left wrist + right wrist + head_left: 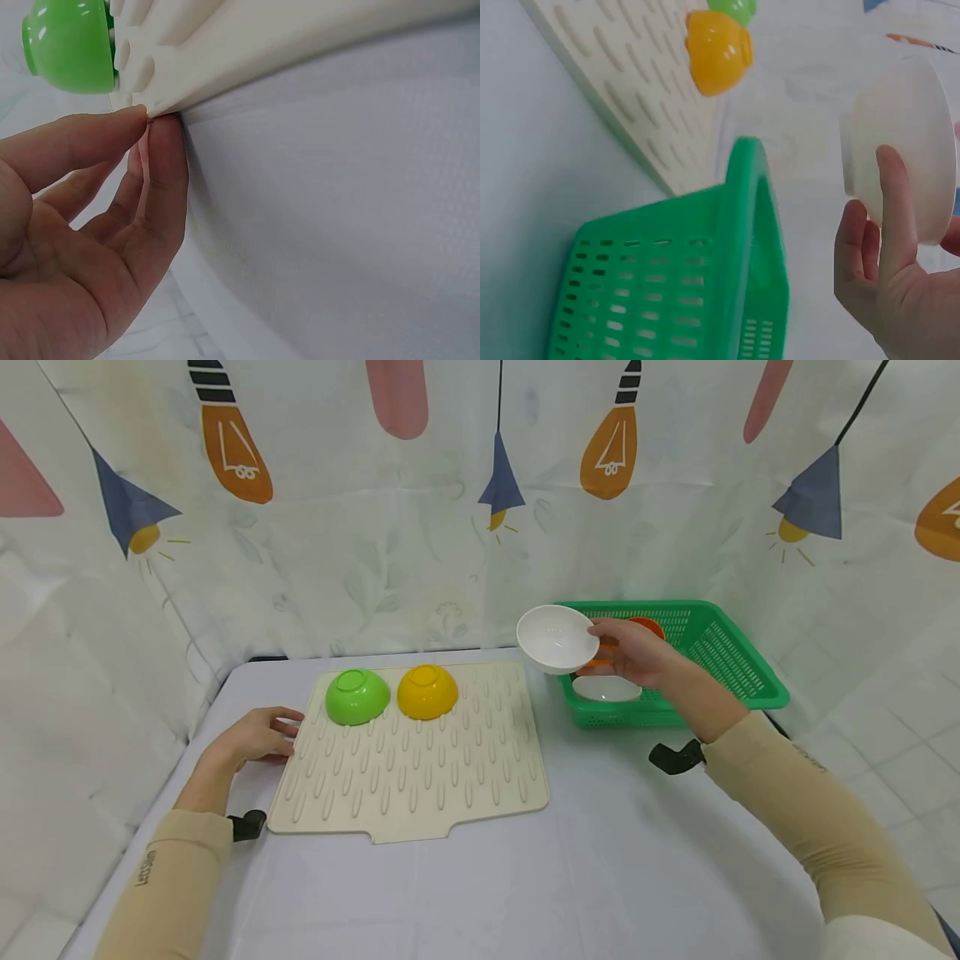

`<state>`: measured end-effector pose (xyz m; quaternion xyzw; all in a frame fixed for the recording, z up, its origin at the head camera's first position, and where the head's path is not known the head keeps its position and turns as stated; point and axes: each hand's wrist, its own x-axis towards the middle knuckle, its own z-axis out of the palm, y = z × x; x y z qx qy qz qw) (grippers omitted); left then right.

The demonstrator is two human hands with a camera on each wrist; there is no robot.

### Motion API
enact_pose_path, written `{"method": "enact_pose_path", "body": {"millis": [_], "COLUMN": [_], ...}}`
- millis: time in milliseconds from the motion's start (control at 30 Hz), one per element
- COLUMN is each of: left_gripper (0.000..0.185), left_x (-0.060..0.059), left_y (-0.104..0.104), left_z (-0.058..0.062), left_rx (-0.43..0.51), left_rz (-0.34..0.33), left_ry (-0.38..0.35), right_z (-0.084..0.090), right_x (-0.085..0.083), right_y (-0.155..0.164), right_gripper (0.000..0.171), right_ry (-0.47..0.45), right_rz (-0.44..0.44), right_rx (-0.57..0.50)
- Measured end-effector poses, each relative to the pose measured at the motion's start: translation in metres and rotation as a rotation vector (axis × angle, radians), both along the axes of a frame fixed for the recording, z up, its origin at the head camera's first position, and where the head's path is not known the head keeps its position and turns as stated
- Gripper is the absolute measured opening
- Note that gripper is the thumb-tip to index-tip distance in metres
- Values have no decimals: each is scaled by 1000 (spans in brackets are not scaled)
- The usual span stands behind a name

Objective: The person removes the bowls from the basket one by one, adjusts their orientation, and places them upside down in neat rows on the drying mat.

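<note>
My right hand (637, 653) has the white bowl (557, 638), fingers curled round its rim and underside, thumb on the far side. The bowl is off the surface, tilted, mouth facing left and towards me. It hangs over the near-left corner of the green basket (757, 685), just to the left of my palm.

The relation that matters: the drying mat (420, 768) lies left of this hand and lower. The yellow bowl (427, 692) and green bowl (357, 697) sit upside down in a row along the mat's far edge. The bare ribbed patch right of the yellow bowl is the nearest mat area to the held bowl. My right hand is by far the closer one to it. The forearm comes in from the lower right, wrist bent left.

My left hand (258, 737) rests at the mat's left edge. In the left wrist view thumb and fingertips (166, 135) pinch the mat edge (161, 109) lightly, the other fingers loose.

Behind my right hand, another white bowl (606, 688) and something orange (647, 627) lie in the basket.
</note>
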<state>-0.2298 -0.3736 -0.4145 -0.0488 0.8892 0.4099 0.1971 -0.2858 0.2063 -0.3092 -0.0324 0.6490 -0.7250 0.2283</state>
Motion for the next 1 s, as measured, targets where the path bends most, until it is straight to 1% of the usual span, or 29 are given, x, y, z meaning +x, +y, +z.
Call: {"method": "enact_pose_path", "body": {"millis": [133, 367, 600, 767, 867, 1000], "left_gripper": [71, 70, 69, 70, 72, 72], "left_x": [0, 1, 1, 1, 2, 4], "left_y": [0, 0, 3, 3, 4, 9], "left_z": [-1, -1, 1, 1, 3, 8], "left_rx": [9, 8, -3, -13, -44, -138], "left_rz": [4, 6, -13, -18, -33, -73], "left_ry": [8, 6, 10, 9, 25, 69], "right_z": [-7, -19, -29, -40, -45, -50], "right_x": [1, 5, 7, 9, 11, 15], "right_y": [-12, -34, -58, -74, -81, -89], "right_gripper": [56, 45, 50, 50, 48, 46], "right_ry": [14, 19, 20, 3, -16, -32], "right_rz": [37, 86, 137, 162, 167, 181], "right_rx": [45, 89, 162, 225, 229, 209]}}
